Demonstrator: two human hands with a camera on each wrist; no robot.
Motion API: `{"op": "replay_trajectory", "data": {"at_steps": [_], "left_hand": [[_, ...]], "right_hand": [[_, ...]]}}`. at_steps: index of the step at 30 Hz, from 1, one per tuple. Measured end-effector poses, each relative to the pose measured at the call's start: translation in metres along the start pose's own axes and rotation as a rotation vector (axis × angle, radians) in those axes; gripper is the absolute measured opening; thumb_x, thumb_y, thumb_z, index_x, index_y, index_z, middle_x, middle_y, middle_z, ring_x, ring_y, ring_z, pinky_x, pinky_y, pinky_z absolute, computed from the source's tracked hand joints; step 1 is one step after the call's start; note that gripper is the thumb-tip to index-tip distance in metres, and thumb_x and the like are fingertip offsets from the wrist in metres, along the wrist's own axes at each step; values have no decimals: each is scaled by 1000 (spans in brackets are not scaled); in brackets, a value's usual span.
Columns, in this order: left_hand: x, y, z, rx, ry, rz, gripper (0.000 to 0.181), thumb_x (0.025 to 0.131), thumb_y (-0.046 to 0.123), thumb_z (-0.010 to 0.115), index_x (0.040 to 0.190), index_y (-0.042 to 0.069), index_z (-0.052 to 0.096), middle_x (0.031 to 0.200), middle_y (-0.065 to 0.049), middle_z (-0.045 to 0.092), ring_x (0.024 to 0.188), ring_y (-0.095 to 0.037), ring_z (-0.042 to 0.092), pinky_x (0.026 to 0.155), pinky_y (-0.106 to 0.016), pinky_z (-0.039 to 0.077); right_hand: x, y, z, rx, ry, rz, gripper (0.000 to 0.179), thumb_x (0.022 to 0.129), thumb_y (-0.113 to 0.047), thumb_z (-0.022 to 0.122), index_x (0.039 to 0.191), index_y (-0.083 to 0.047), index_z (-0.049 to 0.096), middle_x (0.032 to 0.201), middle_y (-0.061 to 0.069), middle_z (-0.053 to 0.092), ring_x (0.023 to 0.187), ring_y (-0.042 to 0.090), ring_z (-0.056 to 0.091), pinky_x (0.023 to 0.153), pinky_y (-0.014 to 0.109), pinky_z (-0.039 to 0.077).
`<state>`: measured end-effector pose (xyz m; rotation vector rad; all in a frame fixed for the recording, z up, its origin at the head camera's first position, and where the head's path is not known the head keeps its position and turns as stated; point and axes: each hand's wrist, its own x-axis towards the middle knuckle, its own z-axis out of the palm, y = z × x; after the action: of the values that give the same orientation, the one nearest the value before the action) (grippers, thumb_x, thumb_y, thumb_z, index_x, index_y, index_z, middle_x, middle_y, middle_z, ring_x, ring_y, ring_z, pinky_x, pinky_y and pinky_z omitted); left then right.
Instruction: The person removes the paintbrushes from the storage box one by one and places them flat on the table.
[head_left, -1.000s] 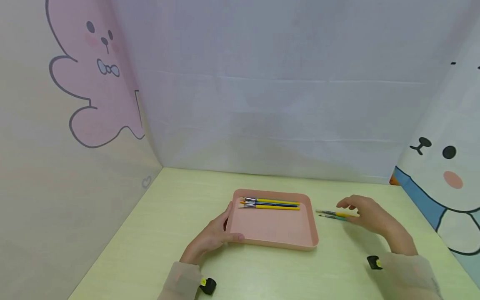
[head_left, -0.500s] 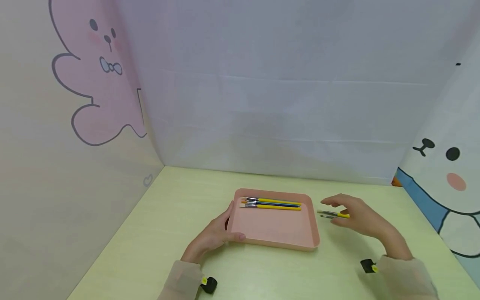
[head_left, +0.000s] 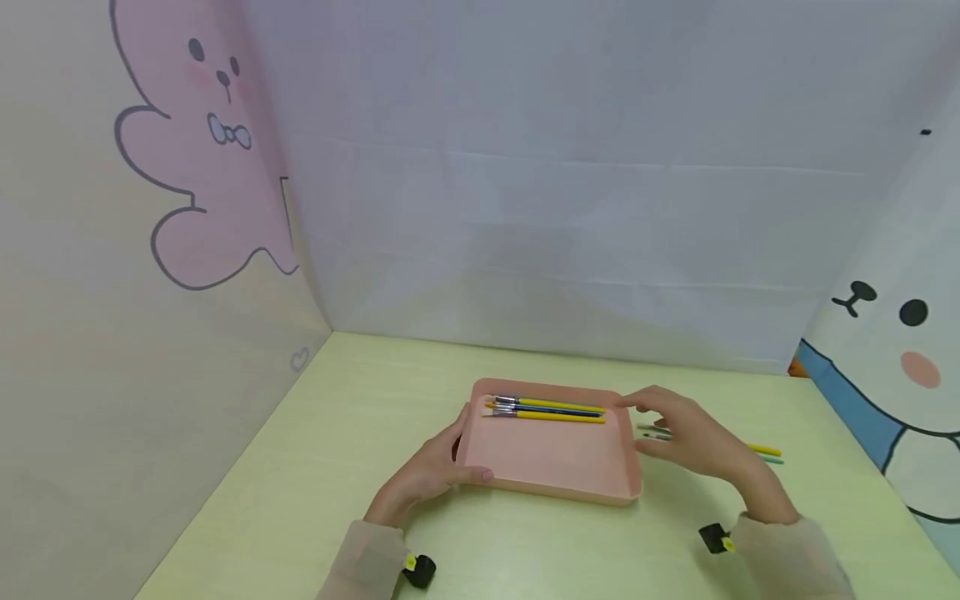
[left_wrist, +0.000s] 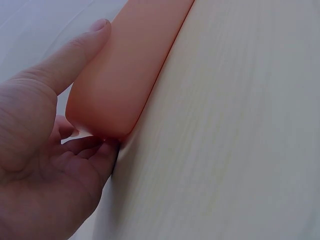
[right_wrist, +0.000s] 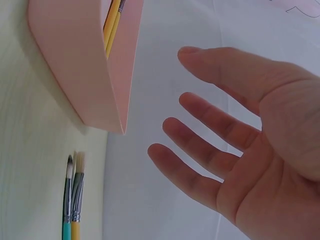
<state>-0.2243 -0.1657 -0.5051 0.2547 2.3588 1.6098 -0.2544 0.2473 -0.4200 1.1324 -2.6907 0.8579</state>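
A shallow pink tray (head_left: 555,462) lies on the table, with several paintbrushes (head_left: 562,418) side by side along its far edge. My left hand (head_left: 429,473) holds the tray's near left corner: in the left wrist view the thumb lies along the outer wall (left_wrist: 125,65) and the other fingers bend at the corner. My right hand (head_left: 697,442) hovers by the tray's right rim, fingers spread and loosely bent, nothing between them. Beneath it two more paintbrushes (right_wrist: 76,200), one yellow-handled and one teal-handled, lie on the table, partly covered by the hand in the head view.
The pale yellow table (head_left: 375,400) is enclosed by a plain light cloth (head_left: 555,208) at the back. Cartoon-printed sheets (head_left: 210,192) stand at the left and right sides. Small black devices (head_left: 420,572) sit at both wrists.
My right hand has moved left from above the two loose paintbrushes to the tray's right rim, uncovering their handle ends. The left hand keeps its hold on the tray.
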Motion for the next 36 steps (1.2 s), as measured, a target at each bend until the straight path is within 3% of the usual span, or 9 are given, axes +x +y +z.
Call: {"op": "replay_trajectory", "data": {"at_steps": [6,12,20,29,36], "left_hand": [[0,2,1,7,5,-20,129,81,41,94,173,24,5,178,-3,14,161,-31,20,127,-61,20],[-1,1,-1,5,7,-10,130,80,40,95,173,23,5,178,-3,14,160,-30,23,127,-60,21],[0,0,0,-12,-3,2,132,80,41,95,173,21,4,178,-5,14,160,-30,23,127,-60,20],[-1,1,0,-5,-1,-3,131,81,41,94,173,22,3,178,-5,15,159,-30,23,127,-61,21],[-3,3,0,-18,3,8,131,80,42,95,173,21,6,177,-4,18,157,-28,27,126,-60,22]], "right_hand": [[22,-11,-1,20,-47,-1,55,88,-1,85,139,-9,66,132,5,69,112,25,65,87,49,60],[50,-20,-1,89,-164,38,48,95,-9,79,141,-6,64,137,12,65,118,38,63,90,53,56],[85,-17,13,81,-301,15,52,92,-3,82,140,-2,64,135,15,66,120,40,65,96,58,57],[113,-11,28,58,-398,18,52,94,-4,80,143,-1,62,135,16,66,120,39,66,101,54,56],[124,-13,41,8,-446,108,49,93,-9,82,140,-5,66,129,8,70,115,28,66,102,47,55]]}}
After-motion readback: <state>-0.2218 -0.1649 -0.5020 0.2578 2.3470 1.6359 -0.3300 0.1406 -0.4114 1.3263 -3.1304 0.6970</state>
